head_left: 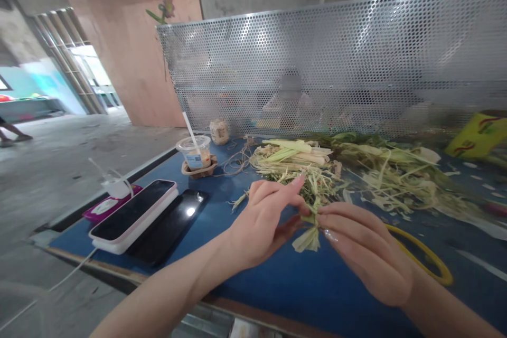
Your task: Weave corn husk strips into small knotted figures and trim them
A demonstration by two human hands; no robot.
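Note:
Just above the front half of the blue table (277,280), both hands meet at a small bundle of pale green husk strips (307,240), which look like corn husk. My left hand (261,216) pinches it from the left, its index finger stretched out over the top. From the right, the fingertips of my right hand (364,248) press together on the same bundle. A fanned husk end hangs below the fingers, and thin frayed strands stick up above them. The exact grip point is partly hidden. Right behind lies a pile of husk strips (295,153).
Loose husks (407,174) spread to the right, near a yellow ring (446,274) and a yellow container (479,134). On the left are a drink cup (196,156), a twine roll (219,131), a phone (137,208) and a black slab (170,227). A perforated metal screen (336,63) stands behind.

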